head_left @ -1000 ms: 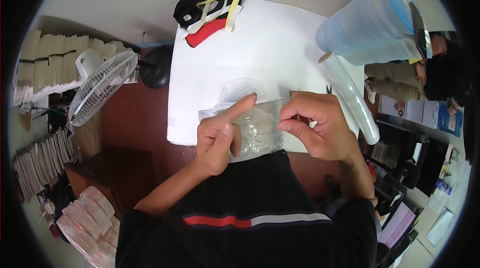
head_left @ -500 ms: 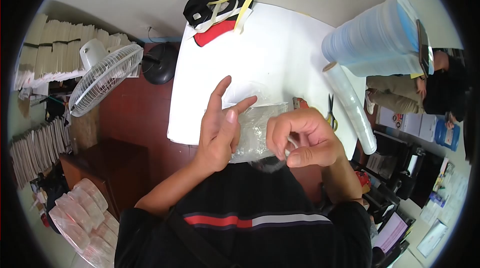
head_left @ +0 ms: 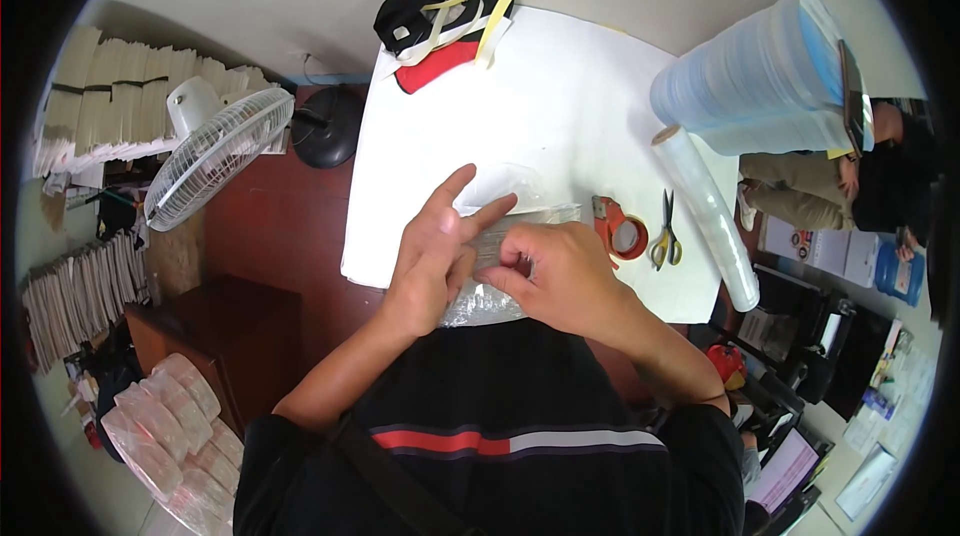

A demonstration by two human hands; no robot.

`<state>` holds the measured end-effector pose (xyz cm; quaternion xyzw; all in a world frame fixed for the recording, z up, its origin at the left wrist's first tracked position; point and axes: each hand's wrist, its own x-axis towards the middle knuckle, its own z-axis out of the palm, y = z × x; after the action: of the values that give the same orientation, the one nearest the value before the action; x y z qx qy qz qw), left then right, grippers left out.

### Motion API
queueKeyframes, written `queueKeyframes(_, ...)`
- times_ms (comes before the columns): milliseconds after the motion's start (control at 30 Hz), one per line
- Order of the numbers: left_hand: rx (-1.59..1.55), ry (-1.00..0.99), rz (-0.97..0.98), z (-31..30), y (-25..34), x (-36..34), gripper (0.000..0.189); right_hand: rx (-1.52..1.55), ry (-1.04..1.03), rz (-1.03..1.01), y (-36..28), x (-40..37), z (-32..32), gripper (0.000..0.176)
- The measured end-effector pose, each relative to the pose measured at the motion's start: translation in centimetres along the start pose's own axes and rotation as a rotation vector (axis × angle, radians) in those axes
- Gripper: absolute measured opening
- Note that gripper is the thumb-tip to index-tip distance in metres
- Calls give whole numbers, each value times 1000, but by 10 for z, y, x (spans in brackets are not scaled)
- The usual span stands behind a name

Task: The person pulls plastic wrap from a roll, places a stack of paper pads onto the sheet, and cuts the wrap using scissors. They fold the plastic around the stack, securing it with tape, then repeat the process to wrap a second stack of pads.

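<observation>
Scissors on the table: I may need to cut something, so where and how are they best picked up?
Probably by the loop handles, with the right hand coming from the near side. The scissors lie flat, handles nearest and blades pointing away, so that approach avoids the tips. The tape dispenser on the left and plastic roll on the right crowd the sides.

No lettering can be read. The lit screen point(head_left: 785, 471) and paper point(head_left: 868, 478) at lower right are too small and blurred.
</observation>
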<state>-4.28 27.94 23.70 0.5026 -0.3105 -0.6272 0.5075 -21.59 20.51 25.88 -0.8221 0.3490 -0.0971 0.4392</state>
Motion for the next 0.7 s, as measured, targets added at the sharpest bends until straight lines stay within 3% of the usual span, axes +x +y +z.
queueKeyframes(200, 381, -49, 71, 0, 19, -4, 76, -222, 9, -66, 8, 0, 8, 30)
queueKeyframes(333, 1039, 76, 427, -11, 18, -8, 79, -301, -40, -47, 3, 0, 2, 29)
queueKeyframes(500, 950, 22, 507, -21, -23, 0, 50, -237, 42, -123, 6, -1, 7, 33)
queueKeyframes(600, 930, -23, 451, -24, -22, -4, 47, -130, 74, -85, 21, -11, 11, 53)
queueKeyframes(700, 936, -13, 458, -27, -25, -6, 46, -333, 292, 225, 51, -14, -1, 84)
